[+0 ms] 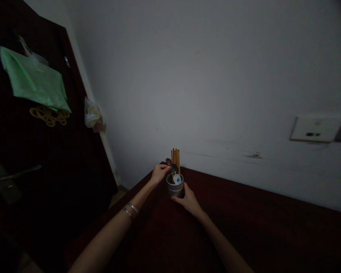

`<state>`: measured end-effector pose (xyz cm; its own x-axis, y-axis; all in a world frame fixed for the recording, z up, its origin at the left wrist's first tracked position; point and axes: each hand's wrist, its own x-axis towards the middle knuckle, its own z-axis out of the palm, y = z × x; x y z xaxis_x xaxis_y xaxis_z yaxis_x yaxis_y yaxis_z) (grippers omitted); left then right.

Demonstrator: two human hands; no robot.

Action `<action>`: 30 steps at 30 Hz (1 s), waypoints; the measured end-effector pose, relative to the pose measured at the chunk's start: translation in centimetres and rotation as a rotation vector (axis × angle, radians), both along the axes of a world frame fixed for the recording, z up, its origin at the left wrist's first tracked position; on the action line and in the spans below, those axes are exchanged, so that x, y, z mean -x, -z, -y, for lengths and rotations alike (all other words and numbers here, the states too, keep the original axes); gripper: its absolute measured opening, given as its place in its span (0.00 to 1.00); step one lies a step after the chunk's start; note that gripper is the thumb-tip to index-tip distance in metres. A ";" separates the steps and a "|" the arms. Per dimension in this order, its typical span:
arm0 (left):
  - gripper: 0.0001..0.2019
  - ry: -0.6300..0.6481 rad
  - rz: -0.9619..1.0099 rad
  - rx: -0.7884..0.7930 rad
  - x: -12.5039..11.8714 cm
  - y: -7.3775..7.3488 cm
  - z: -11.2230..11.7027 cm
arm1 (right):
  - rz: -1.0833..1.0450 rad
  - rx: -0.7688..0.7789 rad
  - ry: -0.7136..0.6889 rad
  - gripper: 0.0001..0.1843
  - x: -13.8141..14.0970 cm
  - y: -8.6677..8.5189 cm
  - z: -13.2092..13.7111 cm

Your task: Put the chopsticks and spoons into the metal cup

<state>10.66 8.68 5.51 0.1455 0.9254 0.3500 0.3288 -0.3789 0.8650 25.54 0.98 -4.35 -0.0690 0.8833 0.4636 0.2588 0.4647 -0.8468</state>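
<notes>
A grey metal-looking utensil holder [174, 189] stands upright near the corner of a dark red table. My right hand [190, 200] is wrapped around its lower right side, thumb at the front. In it stand several wooden chopsticks [176, 157], a dark spoon [175, 169] and a white spoon with a blue mark [177, 179]. At the holder's upper left, my left hand [160, 172] pinches a reddish-brown spoon [169, 162] with its fingertips. The dim light hides exactly where the fingers grip it.
The dark red table [230, 212] runs along a pale wall [204, 83]. A wall socket [315, 129] is at the right. To the left is a dark door [59, 163] with a lever handle [19, 173], a hanging green cloth [35, 81] and a plastic bag [92, 113] beside it.
</notes>
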 end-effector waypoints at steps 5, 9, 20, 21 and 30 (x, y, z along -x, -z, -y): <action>0.14 -0.020 0.238 -0.079 0.6 -4.4 0.4 | 0.006 0.014 0.003 0.38 0.0 -0.1 0.1; 0.14 -0.062 0.416 -0.240 2.3 -9.4 0.8 | 0.007 0.017 0.001 0.38 -0.1 0.0 0.0; 0.13 -0.134 -0.310 -0.266 10.5 -7.3 1.5 | 0.044 0.036 0.006 0.38 -0.1 0.1 0.0; 0.13 -0.135 -0.454 -0.234 10.9 -6.2 1.6 | 0.045 0.035 0.006 0.38 -0.1 0.0 0.0; 0.13 -0.065 -1.010 0.047 10.6 3.2 2.4 | 0.046 0.026 0.007 0.36 -0.1 -0.5 0.5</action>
<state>0.05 6.32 2.33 0.3022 0.9517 0.0541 0.9336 -0.3070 0.1847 25.65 0.52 -3.80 -0.0841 0.8956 0.4369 0.3011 0.4408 -0.8456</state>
